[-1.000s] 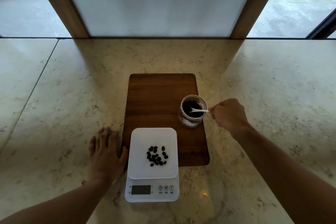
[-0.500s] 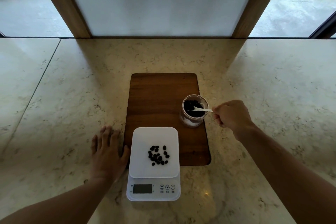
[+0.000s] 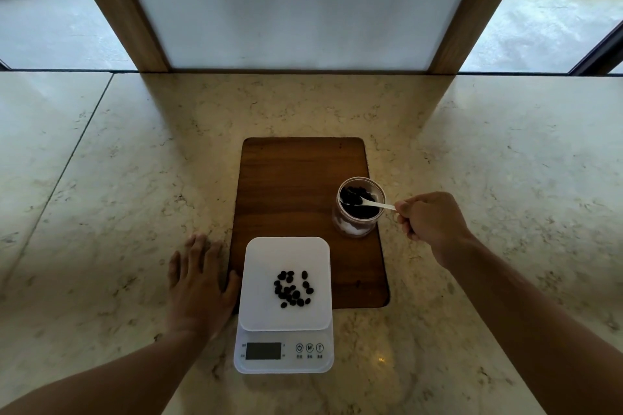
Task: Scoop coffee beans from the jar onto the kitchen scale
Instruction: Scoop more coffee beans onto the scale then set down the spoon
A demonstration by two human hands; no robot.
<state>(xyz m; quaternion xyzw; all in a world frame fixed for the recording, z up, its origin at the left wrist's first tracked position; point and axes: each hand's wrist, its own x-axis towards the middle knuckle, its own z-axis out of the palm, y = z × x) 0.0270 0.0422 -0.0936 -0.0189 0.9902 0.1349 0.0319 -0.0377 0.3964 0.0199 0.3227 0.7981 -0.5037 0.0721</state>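
Note:
A small glass jar (image 3: 352,229) of dark coffee beans stands on the right side of a wooden board (image 3: 296,185). My right hand (image 3: 429,222), just right of the jar, grips the handle of a white spoon (image 3: 374,204) whose bowl dips into the beans. A white kitchen scale (image 3: 285,307) sits at the board's near edge with several coffee beans (image 3: 292,288) piled on its platform. My left hand (image 3: 199,283) lies flat on the counter, fingers spread, thumb touching the scale's left side.
The marble counter (image 3: 118,212) stretches wide on both sides. A frosted panel in a wooden frame (image 3: 135,10) and windows rise at the counter's far edge. The scale's display (image 3: 263,350) and buttons face me.
My right hand has drawn slightly right and down while the spoon stays in the jar. The left hand and the beans on the scale have not moved.

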